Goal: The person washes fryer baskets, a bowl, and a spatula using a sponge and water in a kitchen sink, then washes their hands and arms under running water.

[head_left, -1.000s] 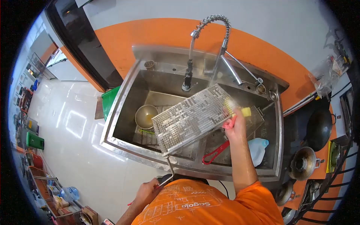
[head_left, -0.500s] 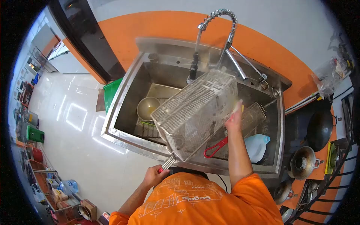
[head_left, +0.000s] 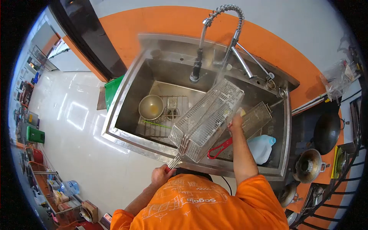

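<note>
A wire fryer basket (head_left: 214,124) is held tilted over the divider of the steel sink. My left hand (head_left: 161,175) is closed around its handle at the sink's front edge. Beside the basket's right wall is my right hand (head_left: 236,123), closed on a small yellowish sponge (head_left: 241,111). Its fingertips are partly hidden by the basket. Below the right hand, a second fryer basket (head_left: 259,118) lies in the right basin, with a red handle (head_left: 220,148) pointing toward me.
The left basin holds a metal bowl (head_left: 151,107), a wire rack (head_left: 177,102) and a green stick (head_left: 156,124). A plastic jug (head_left: 261,149) lies in the right basin. The spring faucet (head_left: 240,23) arches behind. Pans (head_left: 309,166) stand at right.
The held fryer basket has tilted and turned, showing more of its inside and uncovering part of the left basin. My right hand has moved slightly down along its side.
</note>
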The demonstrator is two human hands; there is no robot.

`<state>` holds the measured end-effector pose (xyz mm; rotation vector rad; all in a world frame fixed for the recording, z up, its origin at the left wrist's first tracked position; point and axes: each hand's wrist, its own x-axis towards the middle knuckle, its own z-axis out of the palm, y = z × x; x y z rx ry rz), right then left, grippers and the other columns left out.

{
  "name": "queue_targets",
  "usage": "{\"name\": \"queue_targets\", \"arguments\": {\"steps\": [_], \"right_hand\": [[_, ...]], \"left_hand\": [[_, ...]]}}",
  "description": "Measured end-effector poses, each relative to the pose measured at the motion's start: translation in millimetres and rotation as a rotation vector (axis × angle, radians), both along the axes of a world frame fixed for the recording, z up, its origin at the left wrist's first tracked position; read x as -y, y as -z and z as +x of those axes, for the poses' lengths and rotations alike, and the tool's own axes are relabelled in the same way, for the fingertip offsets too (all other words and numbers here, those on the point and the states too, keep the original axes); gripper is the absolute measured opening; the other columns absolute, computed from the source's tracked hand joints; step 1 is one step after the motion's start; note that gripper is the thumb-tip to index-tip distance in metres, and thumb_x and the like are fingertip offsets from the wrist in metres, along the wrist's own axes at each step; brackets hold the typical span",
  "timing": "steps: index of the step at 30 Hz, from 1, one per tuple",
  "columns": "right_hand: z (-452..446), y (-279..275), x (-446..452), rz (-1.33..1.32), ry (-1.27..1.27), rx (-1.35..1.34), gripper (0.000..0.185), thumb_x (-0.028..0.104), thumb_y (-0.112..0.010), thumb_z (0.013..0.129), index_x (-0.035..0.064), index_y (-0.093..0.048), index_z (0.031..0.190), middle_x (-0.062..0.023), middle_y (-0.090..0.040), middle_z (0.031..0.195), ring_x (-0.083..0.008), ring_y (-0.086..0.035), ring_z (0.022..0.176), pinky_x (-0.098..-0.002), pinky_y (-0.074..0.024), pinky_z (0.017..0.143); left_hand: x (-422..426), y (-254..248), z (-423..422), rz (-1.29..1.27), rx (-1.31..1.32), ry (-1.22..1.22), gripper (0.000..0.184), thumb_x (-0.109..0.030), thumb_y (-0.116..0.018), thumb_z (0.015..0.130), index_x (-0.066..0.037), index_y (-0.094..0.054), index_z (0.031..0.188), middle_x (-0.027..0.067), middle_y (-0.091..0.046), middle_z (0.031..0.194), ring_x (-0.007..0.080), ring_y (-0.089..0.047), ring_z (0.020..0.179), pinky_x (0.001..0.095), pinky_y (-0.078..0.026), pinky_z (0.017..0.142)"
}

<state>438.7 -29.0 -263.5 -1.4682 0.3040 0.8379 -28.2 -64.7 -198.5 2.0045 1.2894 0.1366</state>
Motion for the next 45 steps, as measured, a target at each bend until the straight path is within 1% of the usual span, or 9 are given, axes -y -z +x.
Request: {"name": "queue_targets", "arguments": {"steps": [7, 16, 20, 22, 26, 31, 34, 38, 45], "right_hand": [[12, 1, 26, -0.03, -0.119, 1.012, 0.029, 0.022, -0.056, 0.089, -0.0031, -0.056, 0.103, -0.0107, -0.062, 0.091, -0.0239, -0.061, 0.082, -0.0378, -0.0478, 0.068], [-87, -122, 41, 0.303, 0.044, 0.705, 0.02, 0.02, -0.055, 0.092, 0.0019, -0.056, 0.101, -0.0065, -0.059, 0.091, -0.0172, -0.056, 0.082, -0.0331, -0.0452, 0.072], [-147, -164, 66, 0.229, -0.206, 1.11, 0.005, 0.007, -0.058, 0.088, 0.006, -0.053, 0.09, -0.0062, -0.057, 0.085, -0.0149, -0.054, 0.081, -0.0316, -0.0444, 0.072], [-151, -171, 68, 0.311, -0.328, 1.619, 0.009, 0.0, -0.058, 0.085, 0.0055, -0.054, 0.091, -0.0073, -0.058, 0.085, -0.0163, -0.055, 0.082, -0.0299, -0.0448, 0.072], [-121, -151, 62, 0.241, -0.306, 1.061, 0.016, 0.002, -0.065, 0.08, 0.0057, -0.054, 0.091, -0.0115, -0.059, 0.085, -0.0272, -0.059, 0.08, -0.0363, -0.0459, 0.073], [-148, -195, 60, 0.478, -0.496, 1.582, 0.021, 0.004, -0.065, 0.071, 0.0069, -0.053, 0.089, -0.0121, -0.06, 0.084, -0.0315, -0.061, 0.077, -0.0389, -0.0495, 0.07], [-133, -192, 67, 0.53, -0.606, 1.55, 0.021, 0.007, -0.066, 0.07, 0.0073, -0.053, 0.087, -0.0121, -0.061, 0.082, -0.0326, -0.063, 0.077, -0.0435, -0.05, 0.069], [-100, -226, 51, -0.236, -0.598, 1.422, 0.025, 0.016, -0.068, 0.073, 0.0055, -0.06, 0.094, -0.0117, -0.064, 0.082, -0.0331, -0.065, 0.079, -0.0406, -0.051, 0.069], [-138, -244, 41, 0.078, -1.029, 1.401, 0.018, 0.019, -0.068, 0.073, 0.0041, -0.064, 0.083, -0.0133, -0.063, 0.081, -0.0289, -0.063, 0.075, -0.0412, -0.0492, 0.066]], "left_hand": [[7, 14, 10, -0.051, -0.045, 0.046, 0.038, -0.041, -0.067, 0.081, -0.005, -0.059, 0.073, 0.0127, -0.064, 0.063, 0.0333, -0.064, 0.059, 0.0435, -0.051, 0.055], [11, 24, 17, -0.15, -0.026, 0.079, 0.044, -0.044, -0.063, 0.083, -0.002, -0.06, 0.07, 0.0164, -0.063, 0.063, 0.0371, -0.063, 0.061, 0.0457, -0.051, 0.056], [13, 29, 19, -0.138, -0.057, 0.07, 0.046, -0.046, -0.063, 0.083, -0.002, -0.06, 0.068, 0.017, -0.062, 0.061, 0.0364, -0.063, 0.06, 0.0452, -0.05, 0.056], [14, 30, 19, -0.139, -0.076, 0.085, 0.047, -0.048, -0.063, 0.083, -0.003, -0.061, 0.067, 0.0167, -0.062, 0.06, 0.0361, -0.063, 0.059, 0.0455, -0.05, 0.056], [17, 29, 20, -0.137, -0.122, 0.085, 0.049, -0.051, -0.061, 0.082, -0.005, -0.061, 0.066, 0.016, -0.062, 0.059, 0.0357, -0.063, 0.059, 0.0461, -0.05, 0.058], [20, 49, 14, -0.132, -0.107, 0.073, 0.048, -0.051, -0.06, 0.083, -0.006, -0.062, 0.067, 0.0158, -0.062, 0.06, 0.0359, -0.063, 0.06, 0.046, -0.049, 0.059], [17, 45, 16, -0.144, -0.087, 0.085, 0.047, -0.05, -0.06, 0.083, -0.005, -0.063, 0.069, 0.0166, -0.063, 0.062, 0.0365, -0.063, 0.062, 0.0463, -0.05, 0.06], [15, 23, 25, -0.189, -0.108, 0.061, 0.048, -0.048, -0.06, 0.083, -0.002, -0.063, 0.071, 0.0191, -0.064, 0.065, 0.038, -0.064, 0.066, 0.0474, -0.051, 0.063], [14, 23, 26, -0.248, -0.166, 0.1, 0.049, -0.047, -0.06, 0.084, 0.0, -0.064, 0.074, 0.0235, -0.063, 0.07, 0.0391, -0.064, 0.071, 0.0476, -0.051, 0.065]]}}
